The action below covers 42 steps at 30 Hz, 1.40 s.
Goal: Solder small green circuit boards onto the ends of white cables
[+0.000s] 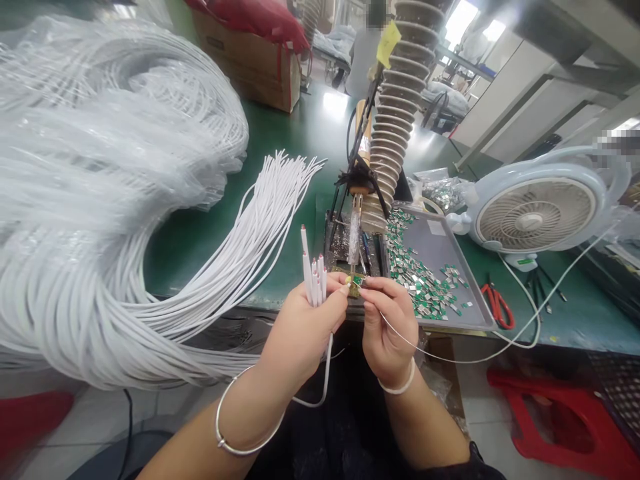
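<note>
My left hand [310, 317] is closed around a small bunch of white cables [314, 280], their reddish ends pointing up. Its thumb and forefinger pinch one cable end beside a small green circuit board [358, 283]. Just above that spot is the tip of an upright soldering iron [355, 233], clamped in a stand. My right hand [390, 323] is closed too, its fingertips pinching a thin solder wire [440, 358] close to the iron's tip. That wire trails off to the right. The exact contact at the tip is too small to make out.
Long white cables [235, 257] and plastic-wrapped coils [110, 133] fill the left. A grey tray [450, 250] of green-and-silver connectors stands right, beside red-handled pliers [497, 303] and a fan [537, 210]. A ribbed duct [400, 113] hangs behind the iron. A cardboard box [250, 60] stands behind.
</note>
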Motion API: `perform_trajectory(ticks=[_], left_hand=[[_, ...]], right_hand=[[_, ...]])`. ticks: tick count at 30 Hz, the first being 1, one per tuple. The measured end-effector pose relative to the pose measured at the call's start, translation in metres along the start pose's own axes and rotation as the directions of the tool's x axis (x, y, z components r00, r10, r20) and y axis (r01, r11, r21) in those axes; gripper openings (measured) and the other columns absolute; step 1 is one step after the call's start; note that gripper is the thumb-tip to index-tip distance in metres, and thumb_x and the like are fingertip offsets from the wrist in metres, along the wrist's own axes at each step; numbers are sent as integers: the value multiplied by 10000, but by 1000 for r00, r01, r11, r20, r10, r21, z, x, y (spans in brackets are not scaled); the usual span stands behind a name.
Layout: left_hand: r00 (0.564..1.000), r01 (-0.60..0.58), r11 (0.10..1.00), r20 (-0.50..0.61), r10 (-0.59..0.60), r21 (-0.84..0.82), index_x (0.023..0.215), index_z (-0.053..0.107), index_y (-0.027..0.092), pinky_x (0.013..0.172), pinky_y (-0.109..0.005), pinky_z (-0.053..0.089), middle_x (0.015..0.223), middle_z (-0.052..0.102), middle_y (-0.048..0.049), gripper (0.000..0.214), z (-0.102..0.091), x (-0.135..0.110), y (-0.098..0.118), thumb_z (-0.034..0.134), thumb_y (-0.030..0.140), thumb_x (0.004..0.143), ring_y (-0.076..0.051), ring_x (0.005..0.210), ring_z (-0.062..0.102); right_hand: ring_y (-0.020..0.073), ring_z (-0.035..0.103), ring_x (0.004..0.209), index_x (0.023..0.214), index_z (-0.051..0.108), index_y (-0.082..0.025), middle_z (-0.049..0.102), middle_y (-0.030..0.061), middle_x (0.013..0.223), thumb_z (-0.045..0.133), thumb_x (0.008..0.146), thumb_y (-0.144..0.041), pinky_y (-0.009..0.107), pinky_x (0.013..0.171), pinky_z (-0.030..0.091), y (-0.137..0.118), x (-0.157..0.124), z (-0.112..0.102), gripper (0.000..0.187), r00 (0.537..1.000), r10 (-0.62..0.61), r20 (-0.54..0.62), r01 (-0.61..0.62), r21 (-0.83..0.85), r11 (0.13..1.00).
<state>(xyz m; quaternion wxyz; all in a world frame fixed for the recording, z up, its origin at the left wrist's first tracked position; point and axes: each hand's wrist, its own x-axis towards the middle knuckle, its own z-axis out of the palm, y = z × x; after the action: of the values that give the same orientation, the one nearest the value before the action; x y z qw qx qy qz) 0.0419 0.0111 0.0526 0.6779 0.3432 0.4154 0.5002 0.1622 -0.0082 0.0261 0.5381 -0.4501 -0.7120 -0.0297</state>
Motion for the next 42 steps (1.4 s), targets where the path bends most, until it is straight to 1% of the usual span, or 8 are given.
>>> perform_trajectory(ticks=[13, 19, 22, 26, 33, 37, 40, 42], left_hand=[[1000, 18, 1000, -5, -18, -2, 552, 456, 184, 472, -222, 275, 502, 432, 71, 211, 1, -1, 0, 589, 215, 713, -52, 417, 333], [1000, 17, 1000, 13, -18, 21, 558, 449, 168, 511, -214, 311, 635, 522, 49, 222, -6, -1, -8, 560, 198, 748, -28, 435, 345], [999, 35, 999, 28, -36, 36, 592, 479, 163, 500, -209, 303, 701, 528, 40, 191, -10, 0, -9, 600, 213, 732, -32, 467, 370], [997, 29, 993, 67, -37, 116, 634, 527, 158, 477, -215, 277, 740, 526, 31, 158, -16, 2, -9, 643, 236, 708, -42, 494, 362], [986, 10, 935, 153, -68, 355, 711, 572, 175, 474, -224, 244, 536, 381, 75, 184, -27, 2, -13, 566, 334, 804, -78, 503, 309], [976, 9, 934, 201, -86, 357, 687, 567, 176, 475, -230, 238, 531, 372, 76, 187, -26, 2, -10, 553, 318, 807, -80, 500, 293], [979, -26, 947, 202, -41, 321, 655, 556, 178, 497, -237, 258, 581, 427, 65, 156, -25, 4, -10, 559, 255, 791, -78, 509, 314], [982, -49, 953, 191, -9, 298, 631, 541, 179, 520, -241, 279, 643, 480, 52, 160, -23, 5, -10, 567, 229, 780, -77, 528, 346]], right_hand=[[191, 598, 957, 1089, 590, -232, 578, 82, 1037, 498, 840, -76, 379, 795, 539, -1, -2, 0, 308, 1000, -7, 11, 6, 64, 998], [187, 602, 935, 1075, 588, -225, 601, 78, 1004, 485, 840, -61, 374, 786, 535, 0, -7, 0, 305, 1000, 15, 14, -16, 77, 997], [181, 604, 905, 1101, 568, -214, 614, 75, 956, 451, 848, -39, 361, 759, 533, 3, -9, 0, 330, 999, 37, 16, -38, 104, 994], [172, 594, 851, 1091, 557, -192, 597, 72, 888, 436, 850, -24, 337, 714, 528, 5, -7, 0, 318, 996, 40, 84, -46, 76, 996], [154, 571, 772, 893, 544, -189, 575, 37, 785, 495, 828, -36, 310, 680, 520, 4, -5, 3, 174, 992, 52, 112, -53, 5, 999], [171, 608, 900, 975, 542, -187, 633, 79, 919, 469, 833, -24, 348, 783, 529, 5, -7, 5, 229, 995, 31, 97, -36, 52, 998], [179, 606, 987, 1059, 542, -178, 641, 101, 1003, 438, 839, -18, 365, 850, 523, 4, -9, 5, 292, 994, 26, 109, -35, 81, 996], [173, 613, 979, 1094, 538, -174, 643, 98, 1005, 429, 839, -21, 348, 844, 532, 3, -10, 4, 317, 994, 56, 98, -65, 99, 993]])
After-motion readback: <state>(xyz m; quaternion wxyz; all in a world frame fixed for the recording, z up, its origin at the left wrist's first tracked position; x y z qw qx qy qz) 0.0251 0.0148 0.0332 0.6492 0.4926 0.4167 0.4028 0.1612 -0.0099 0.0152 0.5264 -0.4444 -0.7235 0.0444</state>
